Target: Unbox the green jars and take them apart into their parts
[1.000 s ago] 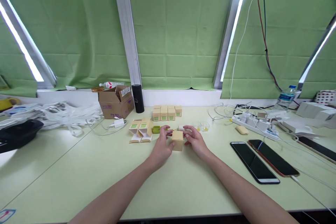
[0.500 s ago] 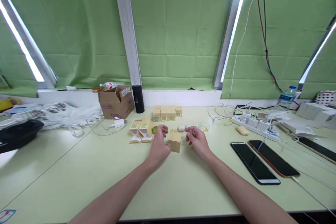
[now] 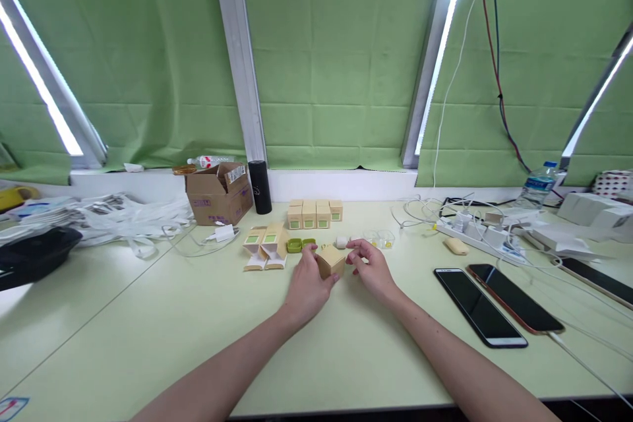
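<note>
A small tan cardboard box [image 3: 330,260] is in my left hand [image 3: 307,283], its thumb on the near side and its fingers on the left side. The box is tilted and turned, with a corner toward me. My right hand [image 3: 370,270] is just right of the box, fingers bent and apart, with nothing visible in them. Whether its fingertips touch the box I cannot tell. Beyond the box are a small white cylindrical piece [image 3: 341,242], an olive-green two-part case [image 3: 301,244] and clear plastic pieces [image 3: 379,239].
Two boxes with open flaps [image 3: 266,246] stand to the left. Several closed tan boxes [image 3: 309,214] form a group behind. A larger carton [image 3: 220,194] and a black cylinder [image 3: 260,186] are at the back left. Phones [image 3: 479,306] and a power strip [image 3: 477,244] lie to the right.
My left hand has moved right and closed round the box, which is now turned and tilted. The green case shows more fully. My right hand has moved slightly left toward the box.
</note>
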`<act>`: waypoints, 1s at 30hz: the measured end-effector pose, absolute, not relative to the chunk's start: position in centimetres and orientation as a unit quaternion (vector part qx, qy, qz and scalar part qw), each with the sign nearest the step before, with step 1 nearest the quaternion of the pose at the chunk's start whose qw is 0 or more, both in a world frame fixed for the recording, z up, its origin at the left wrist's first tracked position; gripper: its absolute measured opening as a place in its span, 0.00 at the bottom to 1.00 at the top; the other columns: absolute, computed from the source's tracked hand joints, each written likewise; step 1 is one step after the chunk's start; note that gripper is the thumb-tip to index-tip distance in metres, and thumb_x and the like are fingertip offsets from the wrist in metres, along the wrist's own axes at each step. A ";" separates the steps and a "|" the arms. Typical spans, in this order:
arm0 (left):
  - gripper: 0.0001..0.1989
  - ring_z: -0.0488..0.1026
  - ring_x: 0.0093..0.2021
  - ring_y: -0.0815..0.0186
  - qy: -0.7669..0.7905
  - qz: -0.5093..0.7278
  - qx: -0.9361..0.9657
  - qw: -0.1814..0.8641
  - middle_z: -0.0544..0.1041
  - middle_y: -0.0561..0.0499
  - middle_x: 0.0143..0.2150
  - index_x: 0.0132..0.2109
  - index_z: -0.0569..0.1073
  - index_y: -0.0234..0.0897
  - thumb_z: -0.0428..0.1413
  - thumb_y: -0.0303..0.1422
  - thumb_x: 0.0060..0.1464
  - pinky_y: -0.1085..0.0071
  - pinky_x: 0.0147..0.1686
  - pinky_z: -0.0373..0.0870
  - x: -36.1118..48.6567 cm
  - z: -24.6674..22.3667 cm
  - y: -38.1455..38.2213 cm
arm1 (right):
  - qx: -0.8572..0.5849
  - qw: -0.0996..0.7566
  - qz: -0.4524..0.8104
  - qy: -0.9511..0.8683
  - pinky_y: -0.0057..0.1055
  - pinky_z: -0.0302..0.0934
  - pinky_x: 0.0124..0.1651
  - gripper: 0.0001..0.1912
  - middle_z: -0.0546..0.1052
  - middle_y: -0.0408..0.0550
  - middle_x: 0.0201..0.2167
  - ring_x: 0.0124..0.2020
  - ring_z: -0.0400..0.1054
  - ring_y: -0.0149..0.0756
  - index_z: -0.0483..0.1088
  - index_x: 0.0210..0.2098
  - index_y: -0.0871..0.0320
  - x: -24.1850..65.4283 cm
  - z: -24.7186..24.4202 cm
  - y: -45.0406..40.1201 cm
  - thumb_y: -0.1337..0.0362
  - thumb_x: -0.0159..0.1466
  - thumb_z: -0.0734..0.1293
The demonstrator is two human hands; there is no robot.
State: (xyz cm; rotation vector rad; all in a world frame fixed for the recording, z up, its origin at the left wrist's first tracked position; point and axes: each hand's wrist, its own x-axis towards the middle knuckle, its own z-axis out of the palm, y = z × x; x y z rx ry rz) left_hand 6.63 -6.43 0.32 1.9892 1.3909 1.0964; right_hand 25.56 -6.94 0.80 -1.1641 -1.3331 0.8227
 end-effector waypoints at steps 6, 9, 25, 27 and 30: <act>0.23 0.75 0.54 0.50 0.491 0.419 0.725 0.241 0.76 0.42 0.53 0.54 0.67 0.40 0.65 0.36 0.53 0.54 0.54 0.70 6.5 0.5 -6.2 | -0.495 0.558 0.270 -0.609 0.35 0.68 0.34 0.11 0.79 0.51 0.42 0.43 0.73 0.45 0.73 0.44 0.52 25.5 1.6 -7.6 0.56 0.63 0.67; 0.24 0.73 0.56 0.49 0.461 0.411 0.772 0.152 0.75 0.42 0.55 0.56 0.67 0.41 0.64 0.34 0.55 0.51 0.57 0.67 6.6 0.9 -6.7 | -0.479 0.561 0.240 -0.630 0.36 0.70 0.38 0.12 0.78 0.51 0.48 0.44 0.74 0.44 0.72 0.47 0.51 25.4 2.0 -8.2 0.57 0.65 0.68; 0.20 0.71 0.57 0.47 0.392 0.356 0.847 0.035 0.74 0.42 0.55 0.55 0.66 0.42 0.62 0.29 0.57 0.49 0.54 0.69 6.3 1.7 -7.3 | -0.453 0.523 0.211 -0.691 0.42 0.70 0.40 0.22 0.74 0.49 0.57 0.42 0.72 0.46 0.72 0.56 0.44 25.2 1.9 -9.1 0.60 0.62 0.71; 0.21 0.71 0.57 0.47 0.386 0.353 0.852 0.030 0.73 0.42 0.55 0.55 0.66 0.42 0.62 0.29 0.56 0.49 0.55 0.69 6.3 1.7 -7.3 | -0.453 0.519 0.201 -0.696 0.42 0.70 0.40 0.23 0.74 0.49 0.57 0.42 0.72 0.46 0.71 0.57 0.44 25.2 2.0 -9.3 0.60 0.62 0.70; 0.20 0.71 0.56 0.47 0.376 0.353 0.856 0.020 0.73 0.42 0.54 0.54 0.66 0.42 0.61 0.28 0.56 0.49 0.55 0.69 6.3 1.6 -7.3 | -0.459 0.499 0.166 -0.716 0.43 0.70 0.40 0.25 0.72 0.51 0.58 0.44 0.73 0.47 0.69 0.59 0.45 25.1 2.2 -9.6 0.63 0.63 0.68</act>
